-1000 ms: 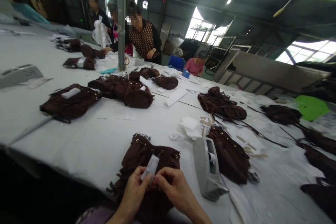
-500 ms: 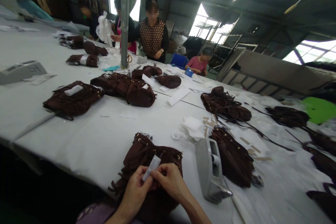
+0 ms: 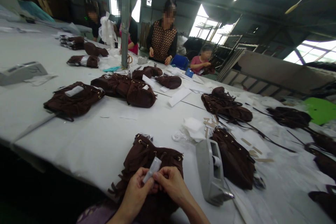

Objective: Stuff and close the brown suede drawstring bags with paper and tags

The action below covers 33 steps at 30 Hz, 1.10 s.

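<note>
A dark brown fringed drawstring bag (image 3: pixel 147 157) lies on the white table (image 3: pixel 86 143) right in front of me. Over it my left hand (image 3: pixel 136 192) and my right hand (image 3: pixel 170 183) meet, both pinching a small clear plastic strip (image 3: pixel 152 169) that stands up between the fingertips. Both hands' fingers are closed on the strip. A grey tape dispenser (image 3: pixel 211 171) stands just right of my right hand.
Several more brown bags lie across the table, one (image 3: pixel 233 161) beside the dispenser and others (image 3: pixel 73 99) farther off. White paper scraps (image 3: pixel 193 127) and tan strips sit mid-table. A metal post (image 3: pixel 125 21) rises from the table. Several people work at the far side.
My hands keep pinching the strip, which has shifted only slightly. The view has swung a little. The person in the patterned top has moved right along the far side.
</note>
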### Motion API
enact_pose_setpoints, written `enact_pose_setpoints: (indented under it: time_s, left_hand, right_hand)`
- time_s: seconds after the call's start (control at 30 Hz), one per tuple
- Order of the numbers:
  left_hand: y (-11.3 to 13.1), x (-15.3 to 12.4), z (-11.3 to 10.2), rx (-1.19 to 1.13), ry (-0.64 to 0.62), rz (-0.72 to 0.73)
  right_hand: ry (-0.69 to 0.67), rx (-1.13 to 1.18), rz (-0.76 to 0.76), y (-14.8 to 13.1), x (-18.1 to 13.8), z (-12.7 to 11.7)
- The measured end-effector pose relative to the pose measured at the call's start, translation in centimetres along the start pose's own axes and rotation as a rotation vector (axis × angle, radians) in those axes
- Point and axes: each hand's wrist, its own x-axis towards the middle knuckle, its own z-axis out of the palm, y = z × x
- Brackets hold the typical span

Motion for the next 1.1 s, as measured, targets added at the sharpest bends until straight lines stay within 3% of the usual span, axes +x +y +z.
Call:
enact_pose_setpoints:
  time_s: [0.23,0.33,0.43,0.73,0.93,1.1]
  left_hand:
    - [-0.2,0.1,-0.3,0.063,0.056,0.017]
    - [-0.3,0.3,-0.3,0.07,0.015,0.031]
    - [-0.3,0.3,-0.4,0.05,0.011,0.047]
    - [-0.3,0.2,-0.5,0.114,0.048,0.09]
    - [0.6,0.1,-0.5,0.083,-0.048,0.057]
    - [0.6,0.5,-0.7,0.027,-0.049,0.034]
  right_hand:
    - [-0.043,0.122,-0.045,-2.4,-1.5,-1.3]
    - [-0.084,0.181,-0.077,-3.0,-1.5,-0.8]
    - [-0.024,0.14,-0.078,-2.6,-0.9,0.3]
    - [0.096,-0.021,0.07,-2.0,0.1,1.3]
    - [0.142,-0.009,0.16,-1.9,0.2,1.6]
    - [0.131,0.102,0.179,-1.1,0.2,2.0]
